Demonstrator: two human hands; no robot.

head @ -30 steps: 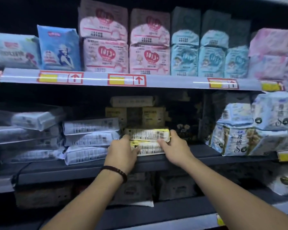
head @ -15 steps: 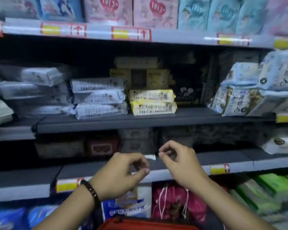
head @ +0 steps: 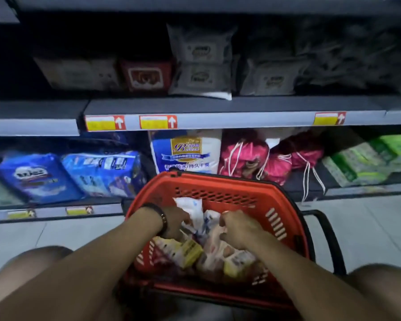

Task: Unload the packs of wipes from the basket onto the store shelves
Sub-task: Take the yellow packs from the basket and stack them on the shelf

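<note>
Red basket (head: 218, 188) is sitting on the floor, and both hands are now reaching down inside it, having left two yellow packs up on the shelf. Right hand (head: 237, 227) is curling its fingers tight on a pale pack (head: 212, 240) in the middle of the basket. Left hand (head: 175, 218) is digging beside a white and blue pack (head: 192, 208); its fingers are hidden, so I cannot tell its hold. Yellow packs (head: 185, 250) are lying at the near side of the basket, so more loading is waiting.

Your basket (head: 220, 183): red, slotted walls. In it: white-blue pack (head: 193, 210), yellow pack (head: 188, 250). Shelf tags (head: 158, 122) yellow/red w/ white arrows. Your wristband (head: 163, 218) blk.
</note>
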